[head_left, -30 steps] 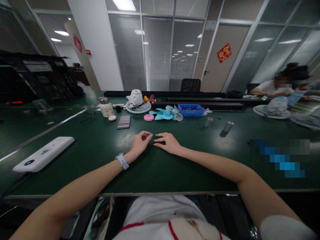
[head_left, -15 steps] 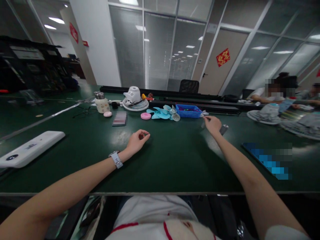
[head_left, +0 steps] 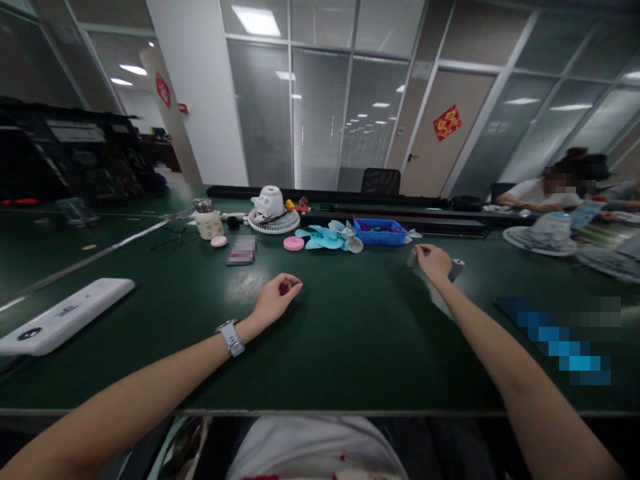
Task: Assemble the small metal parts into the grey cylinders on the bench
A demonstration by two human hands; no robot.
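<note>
My left hand (head_left: 277,297) hovers over or rests on the green tabletop at centre left, fingers curled and thumb meeting the forefinger in a pinch. Whatever it may hold is too small to make out. Farther right, my right hand (head_left: 434,262) reaches forward with its fingertips pressed together. A small grey, glassy-looking piece (head_left: 412,257) shows just left of these fingertips; I cannot tell whether they grip it. Close behind the right hand lies a short grey cylinder (head_left: 457,268), partly covered by it. A blue bin (head_left: 381,233) of small parts stands beyond.
Light-blue fan blades (head_left: 326,237), a pink round piece (head_left: 294,243) and a white fan housing (head_left: 270,202) on its grille line the back. A patterned jar (head_left: 209,223) stands left of them. A white device (head_left: 65,317) lies far left. Another person (head_left: 545,190) sits at right.
The view has tilted up, so the table things appear lower. My right hand shows slightly farther right and lower; my left hand keeps its pinch, nearly unmoved.
</note>
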